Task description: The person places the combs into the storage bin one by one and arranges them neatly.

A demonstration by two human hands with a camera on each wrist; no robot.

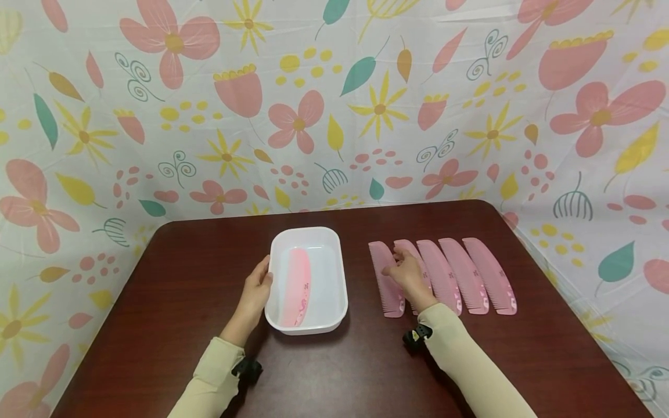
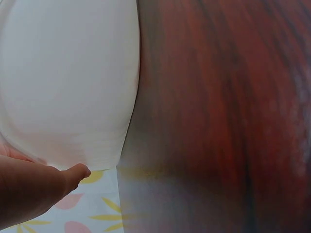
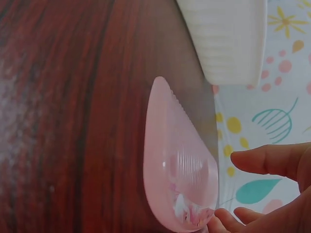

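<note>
My left hand [image 1: 256, 284] rests against the left side of a white plastic tray [image 1: 334, 244], its fingers right at the rim. Inside the tray lies one pink comb [image 1: 298, 284]. My right hand [image 1: 410, 278] is over a row of several pink combs on the table, thumb apart from the fingers. Its thumb overlaps the leftmost comb [image 1: 380, 255], and its fingers are over the second comb [image 1: 405, 244], partly hidden beneath them. In the right wrist view, fingertips show right at the far end of a pink comb [image 3: 165, 145], with the thumb [image 3: 257, 158] held away from it.
More pink combs [image 1: 439, 270] lie side by side to the right of my hand, teeth toward the left. Everything stands on a dark red-brown wooden table [image 1: 209, 255]. A flowered cloth [image 1: 334, 116] hangs behind the table and along its sides.
</note>
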